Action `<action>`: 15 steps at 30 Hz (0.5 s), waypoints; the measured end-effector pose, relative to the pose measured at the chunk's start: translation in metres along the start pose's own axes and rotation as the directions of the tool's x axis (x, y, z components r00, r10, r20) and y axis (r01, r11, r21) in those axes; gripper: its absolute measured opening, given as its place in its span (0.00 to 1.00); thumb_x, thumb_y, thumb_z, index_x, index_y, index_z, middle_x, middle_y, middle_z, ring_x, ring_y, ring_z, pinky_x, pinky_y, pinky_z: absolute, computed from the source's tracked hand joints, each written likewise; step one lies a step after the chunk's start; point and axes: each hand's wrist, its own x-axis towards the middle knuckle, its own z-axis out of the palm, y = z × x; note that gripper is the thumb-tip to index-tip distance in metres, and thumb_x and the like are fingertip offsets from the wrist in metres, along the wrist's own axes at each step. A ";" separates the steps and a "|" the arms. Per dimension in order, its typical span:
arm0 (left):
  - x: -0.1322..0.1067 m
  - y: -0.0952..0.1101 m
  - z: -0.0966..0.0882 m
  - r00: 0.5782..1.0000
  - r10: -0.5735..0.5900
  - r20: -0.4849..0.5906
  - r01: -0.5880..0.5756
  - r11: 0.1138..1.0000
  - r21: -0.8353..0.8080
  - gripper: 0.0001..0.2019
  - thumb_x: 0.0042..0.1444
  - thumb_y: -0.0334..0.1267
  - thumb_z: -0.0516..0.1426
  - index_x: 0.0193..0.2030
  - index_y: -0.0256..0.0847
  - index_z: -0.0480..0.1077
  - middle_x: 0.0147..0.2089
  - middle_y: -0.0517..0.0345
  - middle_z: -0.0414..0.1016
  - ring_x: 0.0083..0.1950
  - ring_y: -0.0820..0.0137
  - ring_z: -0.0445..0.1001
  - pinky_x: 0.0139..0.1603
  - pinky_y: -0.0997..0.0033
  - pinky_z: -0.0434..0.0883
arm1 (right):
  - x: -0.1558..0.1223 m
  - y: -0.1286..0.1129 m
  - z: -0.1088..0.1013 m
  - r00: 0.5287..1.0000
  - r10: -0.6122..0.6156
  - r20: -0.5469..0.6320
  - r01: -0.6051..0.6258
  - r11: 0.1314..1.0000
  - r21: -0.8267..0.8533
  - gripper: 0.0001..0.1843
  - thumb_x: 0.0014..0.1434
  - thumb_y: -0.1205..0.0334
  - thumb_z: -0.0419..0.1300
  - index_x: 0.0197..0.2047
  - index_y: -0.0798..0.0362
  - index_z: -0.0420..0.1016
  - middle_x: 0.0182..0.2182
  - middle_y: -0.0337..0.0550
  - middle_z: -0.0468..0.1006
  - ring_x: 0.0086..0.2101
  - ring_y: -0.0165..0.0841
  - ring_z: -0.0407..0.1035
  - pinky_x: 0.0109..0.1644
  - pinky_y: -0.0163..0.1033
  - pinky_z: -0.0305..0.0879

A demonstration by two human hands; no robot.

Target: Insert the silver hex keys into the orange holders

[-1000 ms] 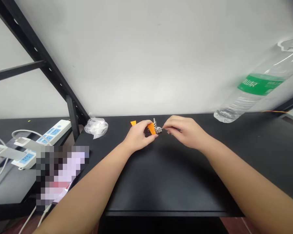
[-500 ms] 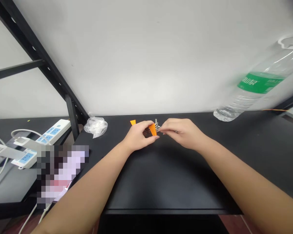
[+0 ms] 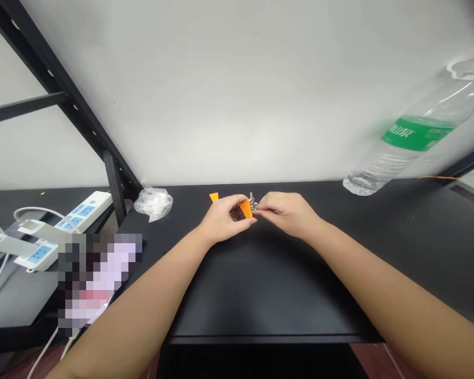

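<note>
My left hand (image 3: 227,218) is wrapped round an orange hex key holder (image 3: 246,208), with its thumb below and fingers above. Dark rods run between the holder's two orange ends, partly covered by my fingers. Bent silver hex keys (image 3: 252,199) stick out at the holder's right side. Close against them, my right hand (image 3: 286,211) pinches one key's end between thumb and fingertips. Most of that key is hidden by the fingers. Both hands are just above the black table (image 3: 274,295), near its back edge.
A crumpled clear plastic bag (image 3: 154,204) lies back left. A large water bottle (image 3: 413,134) stands by the wall at right. At left are a black metal frame (image 3: 114,184), a power strip (image 3: 89,208) with plugged-in chargers and cables, and a blurred-out screen (image 3: 110,268).
The view has shifted slightly. My right hand has moved a little left, nearer the holder, with its pinch kept. The left hand keeps its hold on the holder.
</note>
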 end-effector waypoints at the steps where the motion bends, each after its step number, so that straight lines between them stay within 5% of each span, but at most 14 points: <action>1: 0.000 0.000 0.000 1.000 0.001 0.003 -0.001 1.000 -0.002 0.20 0.56 0.47 0.67 0.52 0.40 0.74 0.41 0.55 0.78 0.36 0.70 0.76 0.38 0.69 0.77 | 0.000 0.000 0.001 1.000 -0.011 0.010 0.011 0.999 -0.042 0.09 0.70 0.61 0.59 0.40 0.50 0.81 0.36 0.42 0.82 0.36 0.33 0.75 0.38 0.38 0.66; 7: 0.000 0.001 -0.002 1.000 0.010 0.027 -0.011 1.000 0.021 0.19 0.56 0.45 0.66 0.52 0.40 0.74 0.41 0.55 0.79 0.37 0.70 0.76 0.39 0.69 0.76 | -0.003 -0.002 0.009 0.996 -0.060 0.062 0.077 0.945 -0.319 0.18 0.73 0.60 0.53 0.33 0.52 0.76 0.29 0.41 0.76 0.28 0.30 0.67 0.30 0.38 0.52; 15: 0.000 0.000 -0.002 1.000 -0.007 0.002 0.007 0.996 0.094 0.19 0.56 0.46 0.66 0.52 0.41 0.74 0.43 0.56 0.79 0.38 0.70 0.77 0.40 0.69 0.76 | 0.002 -0.003 -0.002 0.967 0.138 0.215 -0.036 0.907 -0.419 0.18 0.72 0.54 0.52 0.34 0.50 0.76 0.30 0.42 0.76 0.29 0.31 0.67 0.31 0.38 0.50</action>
